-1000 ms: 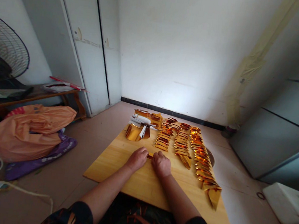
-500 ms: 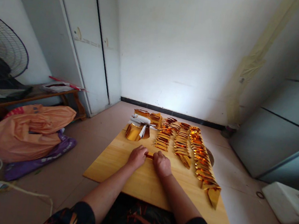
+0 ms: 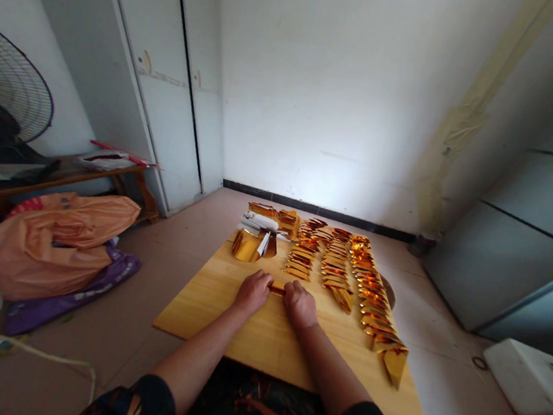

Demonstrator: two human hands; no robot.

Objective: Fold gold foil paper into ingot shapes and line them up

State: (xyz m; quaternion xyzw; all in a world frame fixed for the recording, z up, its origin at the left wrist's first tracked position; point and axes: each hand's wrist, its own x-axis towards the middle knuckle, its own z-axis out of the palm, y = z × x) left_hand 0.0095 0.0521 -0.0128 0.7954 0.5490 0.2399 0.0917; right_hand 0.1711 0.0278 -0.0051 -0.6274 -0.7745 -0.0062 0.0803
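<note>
Wooden board [image 3: 210, 306] on the go, three rows of folded gold pieces [image 3: 375, 309] reaching toward the far edge, longest by the right edge, so loads look done. Curled gold sheets [image 3: 247, 247] near the far left corner seem left over. Mid-board, left hand [image 3: 253, 291] and right hand [image 3: 300, 304] pinch opposite ends of a narrow gold strip [image 3: 277, 288], probably half-folded.

Strip [image 3: 277, 288]: shiny gold
Foil rows [image 3: 372, 301]: gold, amber glints
Board [image 3: 261, 339]: yellow-tan, faint grain
Sleeves [image 3: 152, 396]: black, orange-brown pattern
Top bag [image 3: 26, 252]: peach
Lower bag [image 3: 70, 302]: purple, pale lettering
</note>
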